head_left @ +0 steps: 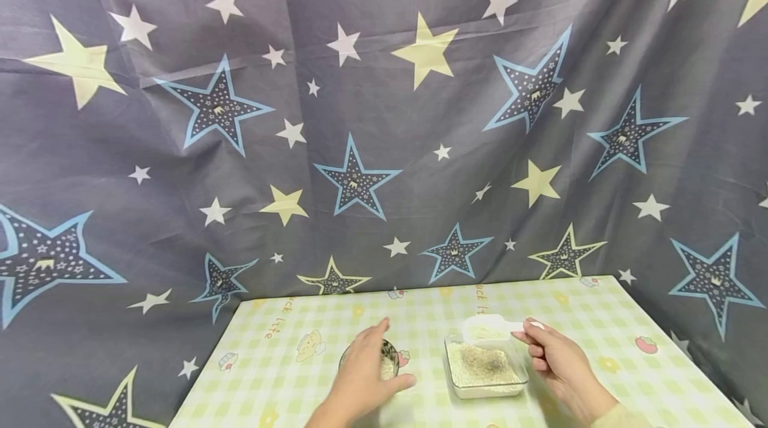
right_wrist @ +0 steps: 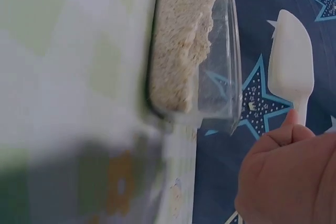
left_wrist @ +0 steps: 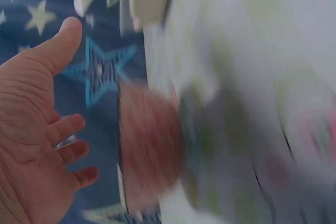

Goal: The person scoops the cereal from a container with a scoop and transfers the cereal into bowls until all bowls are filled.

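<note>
A table [head_left: 600, 321] under a green-checked cloth carries two things near its middle: a clear rectangular dish [head_left: 486, 368] filled with pale, grainy stuff, and to its left a small round bowl [head_left: 390, 356] with a dark speckled inside. The left hand [head_left: 364, 378] hovers over the bowl with fingers spread and relaxed, gripping nothing, and it covers most of the bowl from the head view. The right hand [head_left: 558, 361] sits just beside the dish's right edge and pinches the handle of a white scoop [head_left: 487, 328], whose pan hangs over the dish's far edge. A dark star-printed curtain [head_left: 360, 115] rises behind the table's far edge and wraps both sides.

The right wrist view shows the dish [right_wrist: 194, 51] edge-on, its grains heaped against the clear wall, and the scoop [right_wrist: 292, 56] apart from that wall with fingertips [right_wrist: 286, 135] at its handle. The left wrist view shows the open palm [left_wrist: 31, 145] sharply, but the bowl there is only a reddish blur
</note>
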`<action>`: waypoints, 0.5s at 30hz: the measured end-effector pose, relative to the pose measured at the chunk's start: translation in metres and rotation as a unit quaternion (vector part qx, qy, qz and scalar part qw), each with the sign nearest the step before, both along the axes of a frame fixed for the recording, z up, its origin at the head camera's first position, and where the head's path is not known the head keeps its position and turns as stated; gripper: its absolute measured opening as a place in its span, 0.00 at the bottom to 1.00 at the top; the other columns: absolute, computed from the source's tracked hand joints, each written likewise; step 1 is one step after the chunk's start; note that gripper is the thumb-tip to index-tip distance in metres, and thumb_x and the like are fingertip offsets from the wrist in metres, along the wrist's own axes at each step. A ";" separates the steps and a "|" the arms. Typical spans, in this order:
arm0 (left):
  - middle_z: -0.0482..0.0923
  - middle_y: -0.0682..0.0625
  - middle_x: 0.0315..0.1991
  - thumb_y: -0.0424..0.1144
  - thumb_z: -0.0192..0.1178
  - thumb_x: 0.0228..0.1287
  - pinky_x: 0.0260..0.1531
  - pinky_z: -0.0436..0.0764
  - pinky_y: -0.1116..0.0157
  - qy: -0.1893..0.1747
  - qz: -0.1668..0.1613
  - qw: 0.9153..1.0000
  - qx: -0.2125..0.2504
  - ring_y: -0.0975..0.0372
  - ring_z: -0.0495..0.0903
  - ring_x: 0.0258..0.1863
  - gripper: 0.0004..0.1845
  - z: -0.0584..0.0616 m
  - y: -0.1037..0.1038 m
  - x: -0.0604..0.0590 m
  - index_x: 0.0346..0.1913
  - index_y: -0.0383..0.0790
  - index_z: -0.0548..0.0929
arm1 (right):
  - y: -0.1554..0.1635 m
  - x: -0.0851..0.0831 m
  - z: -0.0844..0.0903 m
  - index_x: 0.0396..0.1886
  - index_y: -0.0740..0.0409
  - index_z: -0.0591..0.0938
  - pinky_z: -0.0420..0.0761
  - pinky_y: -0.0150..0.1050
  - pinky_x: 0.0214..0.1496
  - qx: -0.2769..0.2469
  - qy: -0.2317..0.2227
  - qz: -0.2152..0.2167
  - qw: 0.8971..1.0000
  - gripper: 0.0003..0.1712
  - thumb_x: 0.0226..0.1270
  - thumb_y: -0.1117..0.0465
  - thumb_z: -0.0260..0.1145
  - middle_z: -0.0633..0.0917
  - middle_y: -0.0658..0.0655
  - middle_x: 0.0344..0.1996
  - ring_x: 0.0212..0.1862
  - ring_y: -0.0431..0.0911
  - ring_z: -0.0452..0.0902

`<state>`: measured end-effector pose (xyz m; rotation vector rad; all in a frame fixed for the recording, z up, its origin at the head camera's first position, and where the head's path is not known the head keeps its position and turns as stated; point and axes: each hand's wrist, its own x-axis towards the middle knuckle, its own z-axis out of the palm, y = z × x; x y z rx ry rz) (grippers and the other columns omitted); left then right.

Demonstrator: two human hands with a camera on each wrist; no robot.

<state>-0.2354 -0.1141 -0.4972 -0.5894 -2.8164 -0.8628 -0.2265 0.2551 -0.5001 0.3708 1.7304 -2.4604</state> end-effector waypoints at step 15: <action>0.71 0.35 0.76 0.75 0.78 0.44 0.72 0.72 0.32 -0.031 0.059 0.998 0.018 0.38 0.71 0.75 0.70 -0.031 -0.066 0.004 0.82 0.34 0.63 | -0.082 -0.015 0.022 0.58 0.55 0.79 0.62 0.20 0.18 0.023 0.031 -0.004 0.999 0.11 0.82 0.61 0.63 0.90 0.43 0.28 0.21 0.28 0.63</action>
